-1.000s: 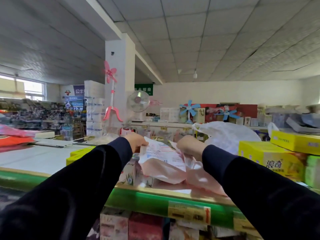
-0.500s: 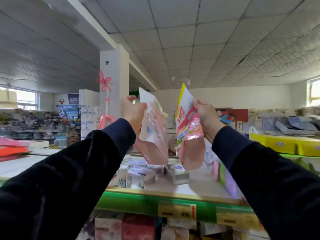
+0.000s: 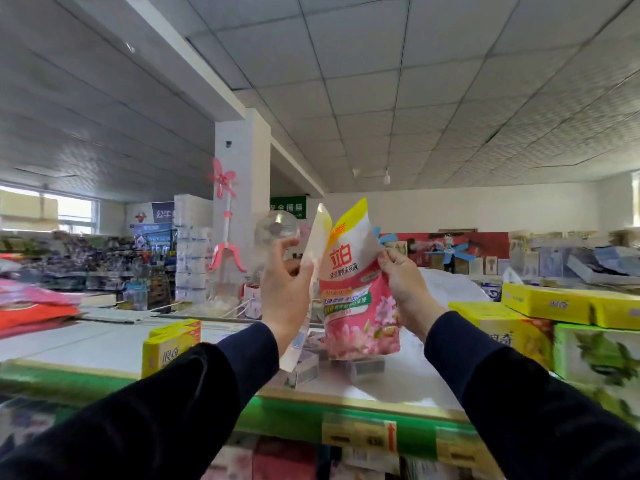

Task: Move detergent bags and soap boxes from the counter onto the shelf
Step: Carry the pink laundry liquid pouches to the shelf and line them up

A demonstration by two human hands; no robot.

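Note:
My right hand (image 3: 403, 284) grips the right edge of a pink and white detergent bag (image 3: 356, 292), held upright with its printed front toward me, above the top shelf board (image 3: 104, 344). My left hand (image 3: 285, 292) holds a second detergent bag (image 3: 310, 271), turned edge-on so only its pale side shows, pressed against the first. Small soap boxes (image 3: 304, 370) lie on the board right under the bags.
Yellow boxes (image 3: 171, 346) stand on the board at the left; more yellow boxes (image 3: 547, 303) and a green box (image 3: 595, 355) are stacked at the right. The shelf's green front rail (image 3: 287, 419) with price tags runs below. Red packs (image 3: 31, 306) lie far left.
Both hands lifted the two bags off the shelf top, then brought them together; the right bag turned its front toward me and the left bag turned edge-on.

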